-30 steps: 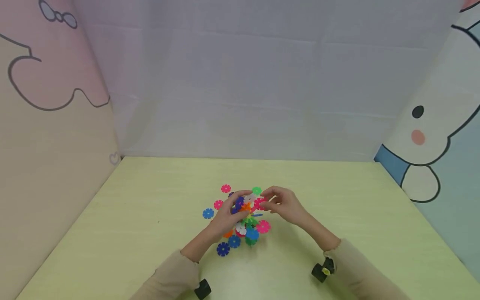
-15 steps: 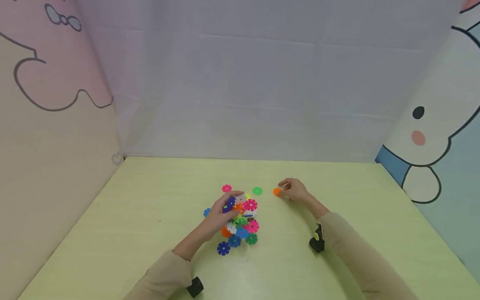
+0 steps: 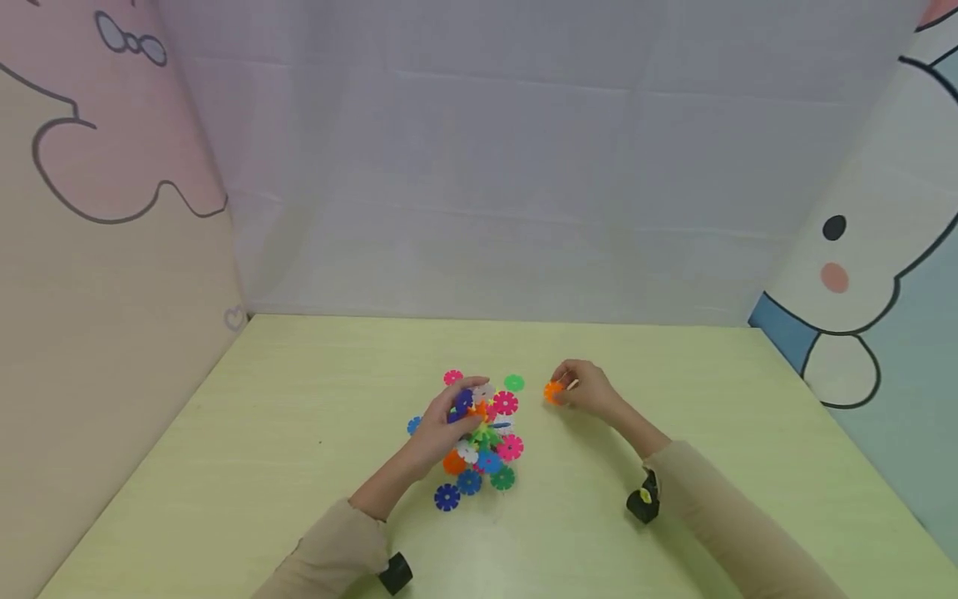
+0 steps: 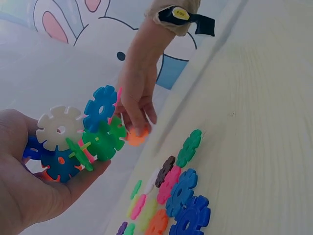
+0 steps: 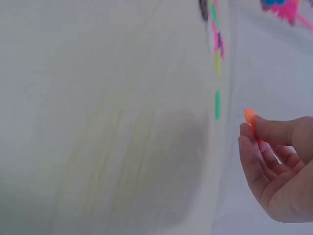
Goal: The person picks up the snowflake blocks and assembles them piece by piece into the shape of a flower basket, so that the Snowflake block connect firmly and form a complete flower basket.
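Observation:
My left hand (image 3: 441,423) grips a cluster of interlocked snowflake discs, its thumb and fingers curled round one side. In the left wrist view the cluster shows a white disc (image 4: 61,128), a blue disc (image 4: 101,108) and a green disc (image 4: 105,139) slotted at different angles. To the right of it, my right hand (image 3: 590,389) pinches one orange snowflake disc (image 3: 553,393) between thumb and fingertips. In the right wrist view that disc (image 5: 250,116) is seen nearly edge-on, raised above the table. The hand-held cluster and the orange disc are apart.
Loose discs lie on the pale table (image 3: 299,499) under and around the cluster. Among them are a dark blue disc (image 3: 446,497), a dark green disc (image 3: 502,477), a light green disc (image 3: 514,383) and a pink disc (image 3: 452,377). A white cloth wall (image 3: 479,208) stands behind.
My right hand has moved from beside the cluster out to the right, and now holds an orange disc. My left hand, still gripping the cluster, has shifted slightly left.

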`<action>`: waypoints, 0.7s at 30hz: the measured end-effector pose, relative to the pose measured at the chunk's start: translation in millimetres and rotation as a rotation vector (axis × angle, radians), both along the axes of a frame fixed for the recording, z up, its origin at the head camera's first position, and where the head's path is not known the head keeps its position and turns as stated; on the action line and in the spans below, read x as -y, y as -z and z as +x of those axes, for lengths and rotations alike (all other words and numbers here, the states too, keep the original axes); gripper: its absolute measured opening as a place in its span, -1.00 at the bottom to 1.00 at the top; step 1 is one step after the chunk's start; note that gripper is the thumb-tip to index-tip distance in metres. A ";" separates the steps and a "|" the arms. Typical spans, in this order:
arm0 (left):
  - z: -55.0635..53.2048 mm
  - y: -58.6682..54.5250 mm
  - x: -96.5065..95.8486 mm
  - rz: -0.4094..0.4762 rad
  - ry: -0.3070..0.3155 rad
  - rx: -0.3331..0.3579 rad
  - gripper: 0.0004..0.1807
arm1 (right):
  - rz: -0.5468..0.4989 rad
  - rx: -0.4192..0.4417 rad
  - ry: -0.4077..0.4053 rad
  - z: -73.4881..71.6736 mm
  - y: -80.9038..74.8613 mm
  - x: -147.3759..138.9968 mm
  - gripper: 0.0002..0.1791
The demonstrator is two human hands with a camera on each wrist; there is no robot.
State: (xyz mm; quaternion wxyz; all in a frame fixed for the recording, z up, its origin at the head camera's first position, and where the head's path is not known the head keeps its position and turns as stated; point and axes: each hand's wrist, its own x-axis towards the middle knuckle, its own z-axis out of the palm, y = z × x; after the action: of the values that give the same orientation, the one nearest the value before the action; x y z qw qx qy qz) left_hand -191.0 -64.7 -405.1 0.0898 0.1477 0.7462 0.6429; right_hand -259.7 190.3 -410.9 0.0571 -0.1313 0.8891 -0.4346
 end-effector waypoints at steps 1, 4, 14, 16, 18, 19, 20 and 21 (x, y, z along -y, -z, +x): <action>0.0 0.0 -0.4 0.008 -0.010 -0.003 -0.51 | -0.063 0.003 0.004 8.1 -4.0 4.3 -0.79; -0.3 -0.4 -1.9 0.028 -0.047 -0.009 -0.51 | -0.257 0.016 0.022 32.8 -16.2 19.3 -0.76; -0.4 1.6 -12.3 0.055 -0.136 -0.031 -0.50 | -0.427 -0.028 0.101 65.3 -16.8 44.7 -0.76; -0.2 2.8 -12.3 0.054 -0.125 -0.036 -0.49 | -0.442 -0.033 0.111 65.7 -14.7 45.7 -0.76; 1.1 3.3 -11.8 0.031 -0.102 -0.029 -0.45 | -0.453 -0.033 0.123 66.2 -13.4 47.2 -0.77; 1.6 4.0 -11.6 0.018 -0.081 -0.028 -0.43 | -0.451 -0.039 0.127 66.5 -12.6 48.2 -0.78; 2.1 4.8 -11.6 -0.003 -0.057 -0.027 -0.40 | -0.446 -0.042 0.128 67.2 -12.3 49.4 -0.78; 2.7 5.5 -11.7 -0.023 -0.032 -0.032 -0.37 | -0.444 -0.050 0.121 68.1 -11.9 50.7 -0.78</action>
State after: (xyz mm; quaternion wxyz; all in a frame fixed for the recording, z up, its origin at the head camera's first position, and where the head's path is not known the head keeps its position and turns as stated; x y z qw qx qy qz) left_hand -188.3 -53.0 -410.7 0.0693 0.1448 0.7571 0.6332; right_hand -191.6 139.6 -399.0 -0.0214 -0.0978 0.7791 -0.6188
